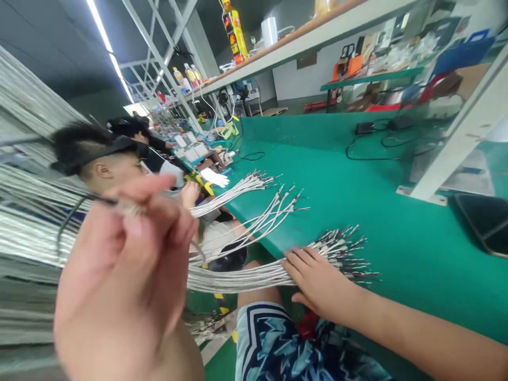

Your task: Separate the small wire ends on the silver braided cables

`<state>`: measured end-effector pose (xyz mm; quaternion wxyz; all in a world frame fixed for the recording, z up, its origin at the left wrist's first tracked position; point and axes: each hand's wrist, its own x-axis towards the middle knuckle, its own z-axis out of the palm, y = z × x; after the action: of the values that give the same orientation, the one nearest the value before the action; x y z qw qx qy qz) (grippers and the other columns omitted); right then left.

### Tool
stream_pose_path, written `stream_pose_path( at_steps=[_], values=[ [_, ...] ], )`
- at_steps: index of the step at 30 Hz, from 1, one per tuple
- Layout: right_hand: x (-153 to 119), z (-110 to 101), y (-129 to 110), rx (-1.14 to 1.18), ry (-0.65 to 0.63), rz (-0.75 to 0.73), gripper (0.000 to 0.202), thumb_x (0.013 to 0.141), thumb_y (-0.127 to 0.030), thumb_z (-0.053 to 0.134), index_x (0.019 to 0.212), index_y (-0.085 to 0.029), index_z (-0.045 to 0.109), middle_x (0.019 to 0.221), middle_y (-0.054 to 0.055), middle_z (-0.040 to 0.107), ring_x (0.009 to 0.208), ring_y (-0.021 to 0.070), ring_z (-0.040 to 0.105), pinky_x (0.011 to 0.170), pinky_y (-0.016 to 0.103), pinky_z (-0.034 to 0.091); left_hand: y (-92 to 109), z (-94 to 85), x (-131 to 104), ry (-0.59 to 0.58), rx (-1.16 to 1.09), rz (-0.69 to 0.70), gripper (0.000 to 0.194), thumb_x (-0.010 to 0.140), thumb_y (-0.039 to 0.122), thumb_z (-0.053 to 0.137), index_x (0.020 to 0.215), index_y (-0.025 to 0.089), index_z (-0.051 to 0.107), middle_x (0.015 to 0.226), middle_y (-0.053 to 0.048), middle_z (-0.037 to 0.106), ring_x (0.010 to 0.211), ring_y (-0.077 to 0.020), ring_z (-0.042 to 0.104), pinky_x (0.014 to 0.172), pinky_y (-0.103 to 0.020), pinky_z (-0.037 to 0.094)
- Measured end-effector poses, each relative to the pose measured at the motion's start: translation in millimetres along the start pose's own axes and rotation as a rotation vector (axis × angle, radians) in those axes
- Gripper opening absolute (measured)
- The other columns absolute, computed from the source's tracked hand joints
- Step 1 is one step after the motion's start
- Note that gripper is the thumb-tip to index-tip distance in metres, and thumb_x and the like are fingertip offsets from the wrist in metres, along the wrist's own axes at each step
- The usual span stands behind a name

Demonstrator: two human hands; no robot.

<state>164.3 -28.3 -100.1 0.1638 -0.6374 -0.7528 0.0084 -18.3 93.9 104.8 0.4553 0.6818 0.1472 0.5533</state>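
Left hand [135,254]: raised to the left of the thick cable bundle [246,279], blurred, thumb and fingers closed in a pinch on a thin cable [105,200]. Right hand [317,280]: palm down on top of the thick cable bundle, just behind its stripped ends, fingers extended and thumb apart, not clenched.

The thick cable bundle lies with its stripped ends on the green worktop [325,174]; its length runs off the edge, above the wearer's lap, and passes behind the left hand. Just beyond it, a looser group of cables [262,225] is fanned out; further beyond lies another cable bundle [238,188]. A white glove [214,177] sits past all three. To the right of the thick cable bundle, well apart, lies a dark flat object [482,219]. A co-worker [107,164] is seated beyond it, to the left.
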Motion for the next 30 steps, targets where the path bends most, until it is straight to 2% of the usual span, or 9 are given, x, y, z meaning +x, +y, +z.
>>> stream_pose_path(
  at_steps=[1,2,4,8,12,14,19,25,30],
  values=[
    [-0.9,2.0,1.3,-0.003,0.007,-0.005,0.063,0.096,-0.04,0.064,0.149,-0.009,0.049,0.152,0.023,0.049,0.141,0.0434,0.042,0.116,0.063,0.031,3.5,6.1,17.6,-0.033,-0.097,0.1,0.018,0.101,0.02,0.057,0.111,0.016,0.07,0.082,0.0,0.039,0.073,-0.0123,0.036,0.068,-0.023,0.044],
    [-1.5,2.9,3.2,-0.007,0.016,-0.01,0.059,0.098,-0.037,0.061,0.149,-0.01,0.049,0.152,0.023,0.05,0.14,0.0426,0.043,0.116,0.063,0.031,4.3,12.3,35.3,-0.135,-0.096,0.038,0.022,0.102,0.012,0.052,0.114,0.01,0.07,0.078,0.001,0.041,0.073,-0.0102,0.041,0.068,-0.021,0.043],
    [-2.2,3.7,7.1,-0.015,0.031,-0.024,0.056,0.1,-0.036,0.057,0.149,-0.011,0.049,0.151,0.022,0.051,0.139,0.0419,0.044,0.115,0.063,0.032,-5.0,23.2,68.5,-0.272,0.032,-0.028,0.033,0.103,0.004,0.042,0.118,0.013,0.069,0.083,0.003,0.05,0.074,-0.005,0.051,0.073,-0.019,0.042],
    [-3.8,5.2,11.9,-0.021,0.05,-0.04,0.055,0.101,-0.036,0.054,0.15,-0.011,0.048,0.152,0.022,0.05,0.139,0.0419,0.044,0.114,0.063,0.031,-65.7,39.6,109.6,-0.529,0.443,-0.149,0.025,0.097,0.01,0.056,0.076,0.008,0.069,0.111,-0.004,0.071,0.092,-0.0114,0.063,0.082,-0.025,0.049],
    [-6.2,2.9,12.7,-0.023,0.039,-0.048,0.056,0.102,-0.039,0.05,0.15,-0.012,0.047,0.153,0.02,0.05,0.139,0.04,0.044,0.115,0.059,0.03,-145.4,58.6,105.6,-0.571,0.608,-0.261,0.013,0.096,0.024,0.068,0.093,0.012,0.07,0.105,-0.006,0.073,0.094,-0.019,0.069,0.084,-0.037,0.058],
    [-7.1,-0.5,12.2,-0.035,0.032,-0.05,0.056,0.102,-0.041,0.049,0.15,-0.012,0.047,0.153,0.02,0.05,0.139,0.0396,0.045,0.115,0.058,0.03,-176.0,69.9,93.1,-0.548,0.691,-0.301,0.021,0.099,0.032,0.065,0.108,0.013,0.068,0.108,-0.006,0.071,0.094,-0.02,0.07,0.084,-0.04,0.06],
    [-8.2,-8.3,10.2,-0.086,0.035,-0.054,0.057,0.102,-0.044,0.047,0.15,-0.012,0.047,0.152,0.019,0.052,0.136,0.0393,0.048,0.113,0.056,0.032,-219.7,91.7,59.6,-0.499,0.888,-0.344,0.027,0.1,0.034,0.064,0.119,0.015,0.065,0.119,-0.009,0.068,0.102,-0.0225,0.068,0.089,-0.043,0.059],
    [-7.9,-9.5,10.7,-0.11,0.041,-0.06,0.056,0.103,-0.044,0.045,0.148,-0.012,0.048,0.152,0.019,0.052,0.135,0.0388,0.049,0.114,0.055,0.031,-239.9,99.0,40.8,-0.49,1.087,-0.389,0.03,0.099,0.033,0.065,0.122,0.016,0.064,0.121,-0.009,0.067,0.103,-0.0232,0.068,0.088,-0.044,0.059],
    [-6.8,-9.2,6.3,-0.116,0.032,-0.03,0.059,0.103,-0.049,0.045,0.149,-0.012,0.048,0.153,0.017,0.051,0.138,0.0361,0.046,0.116,0.051,0.029,-194.4,87.1,30.0,-0.513,1.115,-0.226,0.037,0.099,0.034,0.063,0.131,0.016,0.059,0.129,-0.011,0.063,0.114,-0.0271,0.063,0.097,-0.05,0.054]
  ],
)
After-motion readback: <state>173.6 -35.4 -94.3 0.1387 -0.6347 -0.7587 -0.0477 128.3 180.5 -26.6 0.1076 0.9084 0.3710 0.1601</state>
